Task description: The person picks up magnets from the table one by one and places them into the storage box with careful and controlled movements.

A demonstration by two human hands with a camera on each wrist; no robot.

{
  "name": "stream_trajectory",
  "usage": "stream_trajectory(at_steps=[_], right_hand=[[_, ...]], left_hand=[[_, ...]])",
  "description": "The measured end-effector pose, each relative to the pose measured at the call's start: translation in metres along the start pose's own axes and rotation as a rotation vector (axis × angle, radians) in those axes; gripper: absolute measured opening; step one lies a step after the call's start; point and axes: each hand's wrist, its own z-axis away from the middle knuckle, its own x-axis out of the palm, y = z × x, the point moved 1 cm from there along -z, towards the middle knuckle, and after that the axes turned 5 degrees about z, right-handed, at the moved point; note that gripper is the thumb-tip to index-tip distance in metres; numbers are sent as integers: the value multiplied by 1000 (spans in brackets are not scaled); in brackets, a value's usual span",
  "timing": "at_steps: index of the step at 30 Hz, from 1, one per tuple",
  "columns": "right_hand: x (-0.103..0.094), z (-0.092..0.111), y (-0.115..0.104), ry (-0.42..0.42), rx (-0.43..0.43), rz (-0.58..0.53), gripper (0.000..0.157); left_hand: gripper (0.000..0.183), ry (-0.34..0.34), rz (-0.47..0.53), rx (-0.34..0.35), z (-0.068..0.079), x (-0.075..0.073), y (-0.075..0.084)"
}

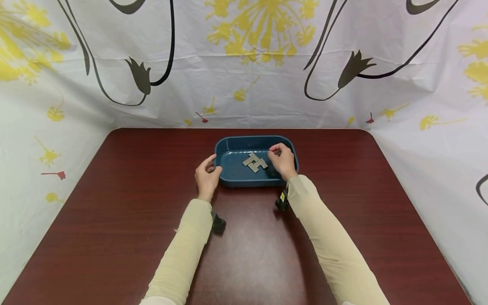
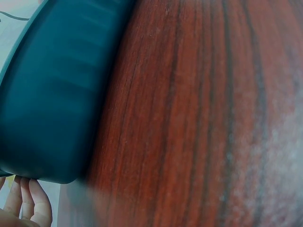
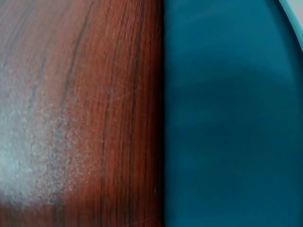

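In the head view a blue rectangular tray (image 1: pixel 249 183) stands near the table's far edge. Several flat grey rectangular pieces (image 1: pixel 253 163) lie together on its floor, touching or overlapping. My left hand (image 1: pixel 207 178) is at the tray's left end, fingers and thumb spread apart and touching it; the left wrist view shows fingertips (image 2: pixel 40 201) against the outer wall. Over the tray's right part is my right hand (image 1: pixel 283 161), thumb and index finger pinched together. A small dark grey piece seems to show between its fingers, mostly hidden. The right wrist view shows only tray wall and table.
A dark red wood-grain table (image 1: pixel 133 212) extends around the tray. Behind it hangs a white cloth (image 1: pixel 244 114) with yellow and grey flower prints. A small black camera (image 1: pixel 218 223) sits at the left wrist, another black camera (image 1: pixel 282 201) at the right.
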Motion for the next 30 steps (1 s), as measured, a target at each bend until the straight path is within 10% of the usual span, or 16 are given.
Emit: stream_trajectory(at_steps=[30], right_hand=[[1,2,0,84,-81,-1,12]], left_hand=[[43,-4,9,14,-1,-1,-1]])
